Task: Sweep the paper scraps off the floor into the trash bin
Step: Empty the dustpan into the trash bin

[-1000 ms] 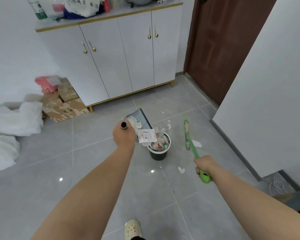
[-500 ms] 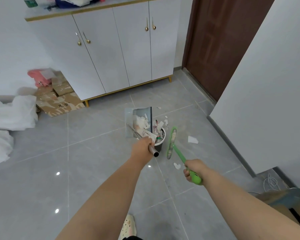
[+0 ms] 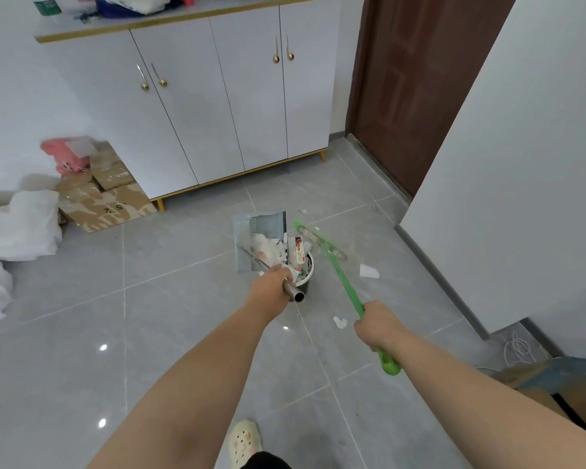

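My left hand (image 3: pixel 273 286) grips the metal handle (image 3: pixel 293 292) of a grey dustpan (image 3: pixel 259 240), which is tilted over a small black trash bin (image 3: pixel 305 277) with a white liner. White paper scraps (image 3: pixel 268 248) lie in the pan, and the bin is stuffed with packaging. My right hand (image 3: pixel 379 328) holds a green brush (image 3: pixel 339 269) by its handle, its head raised beside the bin. Loose scraps remain on the grey tiles: one (image 3: pixel 368 271) right of the bin, one (image 3: pixel 340 321) near my right hand, and a small one (image 3: pixel 302 211) behind the dustpan.
A white cabinet (image 3: pixel 217 106) stands behind, a brown door (image 3: pixel 413 79) at the back right, a white wall corner (image 3: pixel 504 184) on the right. Flattened cardboard (image 3: pixel 105 204) and white bags (image 3: pixel 17 225) lie at the left. My slippered foot (image 3: pixel 244 441) is below. A cardboard box (image 3: pixel 555 384) sits at the right edge.
My left hand dropped and pulled back, tipping the dustpan's handle toward me over the bin. My right hand swung the brush head from upright to slanting beside the bin.
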Motion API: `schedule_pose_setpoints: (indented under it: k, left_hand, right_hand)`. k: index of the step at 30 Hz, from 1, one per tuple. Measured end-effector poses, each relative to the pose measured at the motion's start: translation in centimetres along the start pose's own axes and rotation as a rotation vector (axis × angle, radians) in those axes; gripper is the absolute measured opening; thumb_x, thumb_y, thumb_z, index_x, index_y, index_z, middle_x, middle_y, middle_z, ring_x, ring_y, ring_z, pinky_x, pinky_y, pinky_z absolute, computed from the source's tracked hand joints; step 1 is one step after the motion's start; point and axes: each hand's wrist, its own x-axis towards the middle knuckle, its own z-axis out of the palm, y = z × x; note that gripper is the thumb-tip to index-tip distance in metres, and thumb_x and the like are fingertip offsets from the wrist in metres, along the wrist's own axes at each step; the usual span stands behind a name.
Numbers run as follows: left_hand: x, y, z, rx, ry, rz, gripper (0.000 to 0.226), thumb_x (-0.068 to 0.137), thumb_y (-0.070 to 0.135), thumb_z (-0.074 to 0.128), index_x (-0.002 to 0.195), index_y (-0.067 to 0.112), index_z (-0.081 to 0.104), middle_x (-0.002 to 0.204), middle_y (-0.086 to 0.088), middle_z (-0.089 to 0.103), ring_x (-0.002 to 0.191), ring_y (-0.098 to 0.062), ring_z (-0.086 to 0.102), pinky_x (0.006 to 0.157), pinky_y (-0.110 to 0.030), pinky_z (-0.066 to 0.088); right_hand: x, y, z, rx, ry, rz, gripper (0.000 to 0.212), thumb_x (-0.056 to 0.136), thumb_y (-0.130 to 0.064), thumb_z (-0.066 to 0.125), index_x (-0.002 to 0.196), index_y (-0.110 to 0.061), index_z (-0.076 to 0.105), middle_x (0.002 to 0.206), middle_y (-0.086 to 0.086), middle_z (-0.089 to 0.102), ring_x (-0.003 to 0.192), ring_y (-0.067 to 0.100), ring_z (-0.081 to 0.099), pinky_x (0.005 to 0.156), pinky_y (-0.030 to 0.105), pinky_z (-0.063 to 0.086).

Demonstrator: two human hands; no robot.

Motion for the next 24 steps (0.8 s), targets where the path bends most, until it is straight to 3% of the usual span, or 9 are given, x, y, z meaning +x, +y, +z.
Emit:
schedule_pose_setpoints:
  k: [3, 7, 10, 15, 16, 18, 20, 22, 24]
  left_hand:
    - [0.3, -0.7, -0.7, -0.012, 0.02, 0.031, 0.015, 0.084, 0.0, 0.05, 0.096, 0.002, 0.058, 0.094, -0.005, 0.055, 0.095, -0.031, 0.057, 0.083, -0.036, 0.043]
    - [0.8, -2.3, -0.9, -0.214, 0.076, 0.027, 0.025, 0.079, -0.013, 0.046, 0.087, 0.006, 0.06, 0.097, -0.012, 0.062, 0.095, -0.027, 0.057, 0.081, -0.033, 0.043]
    - [1.1, -3.3, -1.4, -0.449, 0.077, -0.021, 0.042, 0.077, -0.023, 0.04, 0.074, 0.014, 0.06, 0.094, -0.009, 0.062, 0.101, -0.011, 0.049, 0.084, -0.023, 0.04]
    - [2.0, -3.5, -2.6, -0.705, 0.006, -0.251, 0.046, 0.083, -0.019, 0.031, 0.06, 0.006, 0.062, 0.138, -0.012, 0.05, 0.132, -0.021, 0.042, 0.107, -0.027, 0.033]
    - [2.1, -3.7, -2.9, -0.736, 0.005, -0.309, 0.046, 0.086, -0.014, 0.034, 0.057, 0.009, 0.061, 0.134, -0.008, 0.054, 0.128, -0.02, 0.045, 0.103, -0.025, 0.034]
    - [2.4, -3.8, -3.5, -0.83, 0.02, -0.412, 0.042, 0.091, 0.001, 0.044, 0.053, 0.01, 0.058, 0.103, -0.002, 0.064, 0.098, -0.016, 0.055, 0.083, -0.023, 0.041]
    - [2.8, -4.0, -4.2, -0.875, 0.047, -0.467, 0.033, 0.09, 0.009, 0.052, 0.058, 0.007, 0.055, 0.072, 0.0, 0.056, 0.073, -0.016, 0.049, 0.062, -0.021, 0.037]
    - [3.3, -4.2, -4.7, -0.895, 0.047, -0.476, 0.011, 0.082, 0.001, 0.06, 0.073, 0.007, 0.059, 0.076, -0.003, 0.053, 0.078, -0.02, 0.049, 0.063, -0.021, 0.037]
    - [3.6, -3.9, -5.0, -0.916, 0.001, -0.484, 0.028, 0.077, -0.007, 0.061, 0.099, 0.011, 0.06, 0.09, -0.008, 0.057, 0.085, -0.024, 0.055, 0.069, -0.026, 0.047]
  right_hand:
    - [-0.2, -0.3, 0.0, -0.225, 0.06, -0.074, 0.03, 0.09, -0.01, 0.045, 0.119, -0.005, 0.052, 0.113, 0.013, 0.06, 0.107, 0.03, 0.06, 0.081, 0.031, 0.048]
    - [0.2, -1.8, 1.0, -0.374, 0.119, -0.14, 0.036, 0.09, -0.009, 0.047, 0.126, -0.009, 0.049, 0.117, 0.01, 0.06, 0.11, 0.029, 0.06, 0.086, 0.032, 0.048]
    - [0.8, -4.3, 2.2, -0.442, 0.13, -0.169, 0.033, 0.095, -0.011, 0.047, 0.128, -0.01, 0.049, 0.121, 0.008, 0.059, 0.113, 0.027, 0.059, 0.089, 0.031, 0.047]
    - [1.4, -7.7, 3.8, -0.444, 0.099, -0.118, 0.04, 0.093, -0.003, 0.046, 0.131, -0.01, 0.048, 0.126, 0.008, 0.057, 0.117, 0.027, 0.056, 0.094, 0.035, 0.047]
    - [1.4, -8.0, 4.2, -0.455, 0.093, -0.107, 0.04, 0.093, -0.004, 0.045, 0.132, -0.011, 0.048, 0.126, 0.007, 0.057, 0.117, 0.027, 0.057, 0.094, 0.035, 0.047]
    - [1.3, -8.1, 4.5, -0.454, 0.099, -0.093, 0.04, 0.093, -0.007, 0.043, 0.132, -0.011, 0.047, 0.126, 0.006, 0.058, 0.116, 0.025, 0.058, 0.092, 0.032, 0.047]
    - [1.4, -8.7, 4.8, -0.406, 0.107, -0.051, 0.038, 0.092, -0.009, 0.044, 0.131, -0.01, 0.045, 0.124, 0.007, 0.058, 0.116, 0.025, 0.058, 0.092, 0.031, 0.047]
    - [1.4, -9.5, 4.6, -0.341, 0.114, 0.016, 0.034, 0.092, -0.01, 0.046, 0.126, -0.008, 0.048, 0.123, 0.007, 0.06, 0.115, 0.025, 0.059, 0.091, 0.03, 0.047]
    - [1.5, -10.0, 4.0, -0.304, 0.108, 0.056, 0.031, 0.092, -0.011, 0.047, 0.122, -0.008, 0.054, 0.121, 0.006, 0.06, 0.114, 0.025, 0.059, 0.09, 0.029, 0.047]
